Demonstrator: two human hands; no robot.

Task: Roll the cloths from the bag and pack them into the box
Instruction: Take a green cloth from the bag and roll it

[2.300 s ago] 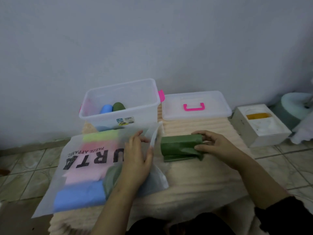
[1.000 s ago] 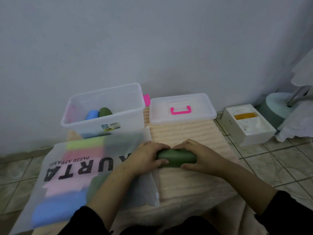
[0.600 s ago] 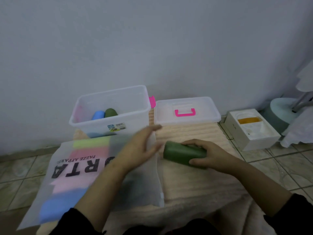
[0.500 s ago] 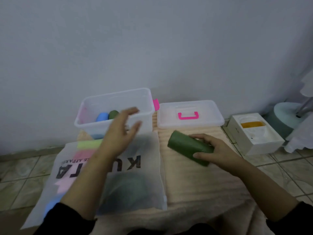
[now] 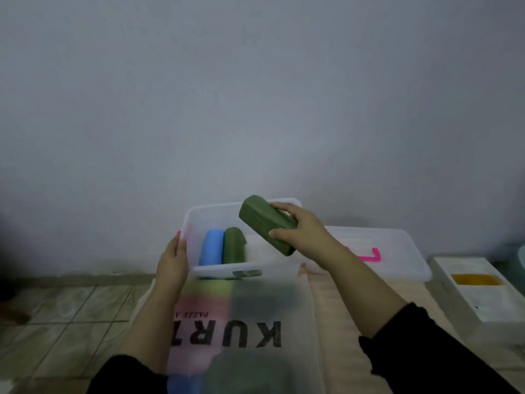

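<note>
My right hand [image 5: 298, 234] grips a rolled dark green cloth [image 5: 262, 221] and holds it tilted in the air above the clear plastic box [image 5: 193, 223]. My left hand [image 5: 172, 258] grasps the box's left wall. Inside the box lie a rolled blue cloth [image 5: 211, 251] and a rolled green cloth [image 5: 234, 245], side by side. In front of the box lies the frosted bag [image 5: 250, 322] with black lettering; green, pink and blue cloths show through it.
The box's clear lid [image 5: 397, 251] with a pink handle [image 5: 372, 255] lies to the right on a beige ribbed mat [image 5: 338, 322]. A white carton [image 5: 477, 291] stands further right. Tiled floor [image 5: 65, 305] lies on the left, a grey wall behind.
My right hand lifted the green roll off the mat and carried it up over the box. My left hand left the roll and bag and took hold of the box's left wall.
</note>
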